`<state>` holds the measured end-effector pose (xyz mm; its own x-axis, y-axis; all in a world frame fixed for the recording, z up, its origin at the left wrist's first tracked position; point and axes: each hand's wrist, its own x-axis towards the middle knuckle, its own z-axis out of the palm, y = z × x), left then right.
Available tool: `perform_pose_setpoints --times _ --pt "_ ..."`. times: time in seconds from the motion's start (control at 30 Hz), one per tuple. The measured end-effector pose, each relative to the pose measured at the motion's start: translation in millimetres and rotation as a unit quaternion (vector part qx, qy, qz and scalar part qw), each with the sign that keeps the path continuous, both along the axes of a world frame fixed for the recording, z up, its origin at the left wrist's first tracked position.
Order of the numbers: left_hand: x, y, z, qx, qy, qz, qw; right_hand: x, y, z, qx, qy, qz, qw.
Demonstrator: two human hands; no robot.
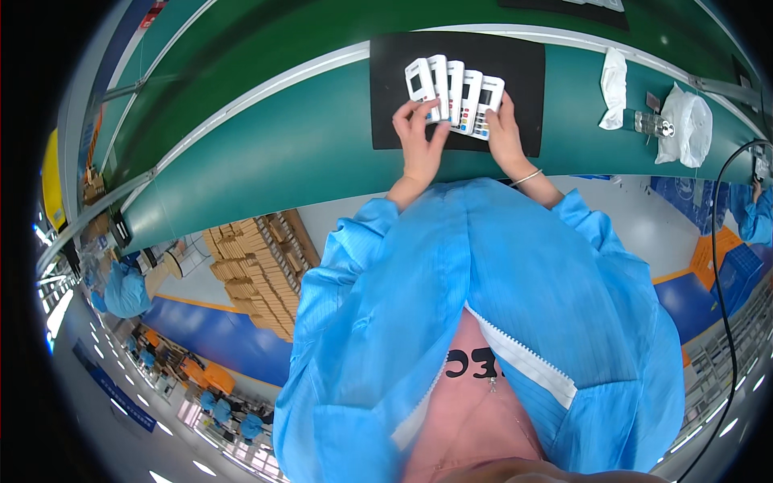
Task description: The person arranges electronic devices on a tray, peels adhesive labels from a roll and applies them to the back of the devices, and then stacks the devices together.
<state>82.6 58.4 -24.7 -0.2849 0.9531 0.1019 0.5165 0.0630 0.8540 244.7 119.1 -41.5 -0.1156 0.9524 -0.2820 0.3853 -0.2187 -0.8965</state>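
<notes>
Several white handheld card terminals (487, 97), each with a small dark screen and coloured keys, lie overlapping in a fan on a black mat (394, 64). My left hand (419, 138) is at the lower end of the leftmost terminals, with its fingertips over their keypads and its thumb at their lower edge. Around the right side of the rightmost terminal is my right hand (504, 135), thumb on its face and fingers along its edge. Between them, my two hands hold the fan together. The undersides of the terminals are hidden.
The mat lies on a green bench (298, 129). To the right are a white cloth-like strip (613, 88), a clear glass bottle (646, 123) and a white plastic bag (691, 125). A black cable (719, 241) hangs at right. Stacked cardboard pieces (254, 266) stand behind at left.
</notes>
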Motion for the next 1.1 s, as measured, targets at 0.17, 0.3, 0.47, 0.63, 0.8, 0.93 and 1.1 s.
perform_pose_setpoints --times 0.17,0.3,0.47,0.63,0.8,0.93,1.1 --pt "-27.2 10.9 -2.5 -0.001 0.086 0.073 0.994 64.9 -5.2 1.9 0.101 -0.163 0.010 0.981" --pt "-36.4 9.6 -1.8 0.010 0.261 0.036 0.965 49.0 2.3 34.3 0.323 -0.293 0.174 0.883" --pt "-20.0 16.0 2.4 0.032 0.410 -0.162 0.897 1.6 22.5 29.9 0.326 -0.292 0.255 0.862" --pt "-24.5 7.8 4.4 0.022 0.451 -0.153 0.879 7.7 26.0 39.7 0.308 -0.378 0.290 0.823" --pt "-22.2 -1.8 5.5 -0.022 0.432 -0.156 0.888 11.8 15.5 50.1 0.304 -0.463 0.284 0.783" --pt "-37.7 -20.3 7.1 0.028 0.340 -0.143 0.929 50.4 15.3 59.4 0.339 -0.278 0.111 0.892" --pt "-54.5 -55.2 5.7 0.019 0.233 -0.119 0.965 115.5 -6.2 5.7 0.110 -0.290 0.129 0.942"
